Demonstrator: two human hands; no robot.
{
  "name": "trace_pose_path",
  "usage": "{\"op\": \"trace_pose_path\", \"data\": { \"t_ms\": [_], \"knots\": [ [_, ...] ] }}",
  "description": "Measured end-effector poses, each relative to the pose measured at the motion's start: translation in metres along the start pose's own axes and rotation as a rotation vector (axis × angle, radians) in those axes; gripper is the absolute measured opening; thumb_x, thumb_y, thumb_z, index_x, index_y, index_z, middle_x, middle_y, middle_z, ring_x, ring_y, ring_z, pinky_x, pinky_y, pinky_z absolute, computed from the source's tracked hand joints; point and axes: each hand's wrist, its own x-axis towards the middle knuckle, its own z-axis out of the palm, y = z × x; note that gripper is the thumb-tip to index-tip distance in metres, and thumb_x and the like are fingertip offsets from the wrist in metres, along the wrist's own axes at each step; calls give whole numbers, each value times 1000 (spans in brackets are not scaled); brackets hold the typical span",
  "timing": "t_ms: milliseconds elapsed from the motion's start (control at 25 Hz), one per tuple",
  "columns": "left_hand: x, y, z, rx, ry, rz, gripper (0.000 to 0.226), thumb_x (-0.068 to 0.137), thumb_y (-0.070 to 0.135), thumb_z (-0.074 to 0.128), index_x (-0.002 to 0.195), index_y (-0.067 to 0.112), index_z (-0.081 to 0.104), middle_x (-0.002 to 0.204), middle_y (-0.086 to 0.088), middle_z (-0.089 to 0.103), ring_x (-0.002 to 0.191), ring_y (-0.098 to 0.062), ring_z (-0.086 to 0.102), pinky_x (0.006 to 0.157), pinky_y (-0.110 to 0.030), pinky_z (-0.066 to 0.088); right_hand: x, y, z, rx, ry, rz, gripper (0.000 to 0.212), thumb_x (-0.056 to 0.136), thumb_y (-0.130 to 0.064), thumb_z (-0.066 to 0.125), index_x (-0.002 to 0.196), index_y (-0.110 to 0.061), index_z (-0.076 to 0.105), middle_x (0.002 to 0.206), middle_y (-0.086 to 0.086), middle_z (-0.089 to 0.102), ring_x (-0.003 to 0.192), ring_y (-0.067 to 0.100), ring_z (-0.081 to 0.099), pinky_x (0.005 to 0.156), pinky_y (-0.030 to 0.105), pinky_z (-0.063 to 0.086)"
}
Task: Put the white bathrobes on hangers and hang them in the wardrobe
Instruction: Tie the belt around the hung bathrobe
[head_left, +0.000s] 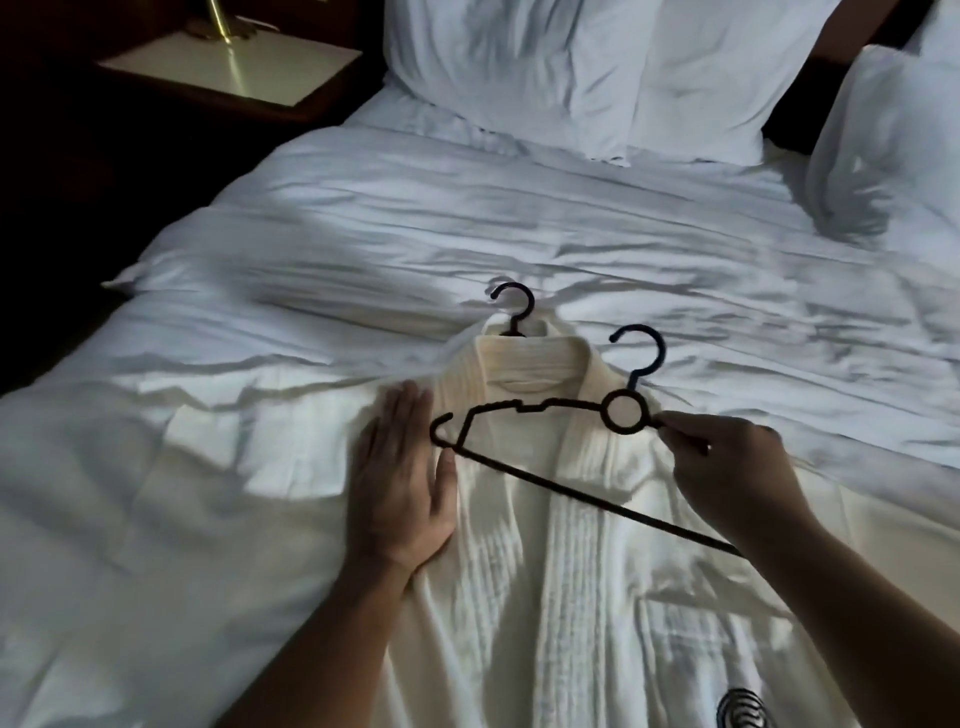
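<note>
**Right hand held a hanger over the robe, left hand pressed flat**

The right hand (727, 467) pinched the black hanger (571, 492) just past its ring, fingertips curled onto the thin arm, knuckles up and the wrist angled in from below and right of the collar (524, 358). The hanger hung tilted above the cloth just below the collar. Its hook pointed up and away to the collar's right, its far tip reached out to the lower left, and its straight bar ran down and to the right until it passed behind the right forearm.

The left hand (402, 483) gripped nothing. It lay palm-down, fingers straight and together, on the shoulder area of the white bathrobe (545, 597) just left of and below the collar, the thumb touching or nearly touching the hanger's tip.

The bathrobe lay spread face-up on the bed (519, 208), lapels running down from the collar. A dark emblem (743, 706) showed far below and right of the collar. The hook of a second hanger (514, 312) stuck out of the collar's top. Pillows (571, 67) lay well beyond the collar, and a nightstand (228, 67) stood far beyond it to the left.
</note>
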Motion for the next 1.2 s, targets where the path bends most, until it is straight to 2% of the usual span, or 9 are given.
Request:
{"op": "trace_pose_path", "data": {
  "t_ms": [160,360,480,600,680,840,1040,1120,1200],
  "knots": [
    [3,1,-1,-11,9,-3,60,99,33,42,151,3,45,161,-12,38,154,-25,27,120,-50,31,23,-14,16,-82,-28,-30,24,91,-24,67,105,-41,78,99,-1,77,97,30,68,77,38,55],
    [2,1,-1,17,16,7,62,98,31,43,153,3,42,162,-11,37,154,-24,26,120,-50,30,28,6,-33,-222,85,63,27,89,-15,65,106,-32,78,102,12,75,99,43,64,82,45,55],
    [2,2,-2,31,14,9,62,98,32,43,153,4,41,163,-10,36,155,-23,25,120,-51,30,27,10,-51,-325,166,30,22,89,-11,63,97,-25,78,89,9,71,87,43,60,71,42,51],
    [2,1,0,40,15,-2,63,98,33,41,154,4,40,163,-10,36,155,-23,25,120,-51,30,33,0,-44,-377,219,-67,23,89,-9,62,93,-25,77,81,6,66,79,41,59,63,36,41],
    [2,2,1,34,20,2,63,98,32,42,154,3,40,163,-11,36,155,-23,25,120,-51,30,37,-9,-34,-388,226,-106,22,88,-6,61,87,-23,75,77,4,63,73,40,57,59,34,41],
    [2,1,0,26,33,8,64,97,31,43,154,3,39,164,-10,34,155,-23,25,120,-51,30,46,-13,-7,-393,155,-117,21,83,-4,57,83,-19,72,73,1,62,70,37,55,60,34,47],
    [1,0,1,20,42,18,63,98,31,42,154,3,39,163,-10,35,154,-23,26,119,-53,31,66,14,-17,-235,10,-52,24,95,-22,65,106,-38,78,107,-6,76,103,30,64,76,38,50],
    [2,0,1,22,39,19,63,98,31,42,154,3,39,163,-10,35,154,-23,26,119,-53,31,70,22,-23,-178,-36,-69,20,94,-22,69,104,-36,80,109,-8,77,106,24,66,82,37,51],
    [2,-1,1,25,31,21,64,98,31,42,155,3,37,164,-9,34,155,-22,25,120,-53,30,69,14,-16,-107,-95,-92,19,92,-19,73,103,-32,81,104,-5,78,102,20,68,82,33,49]
  ]
}}
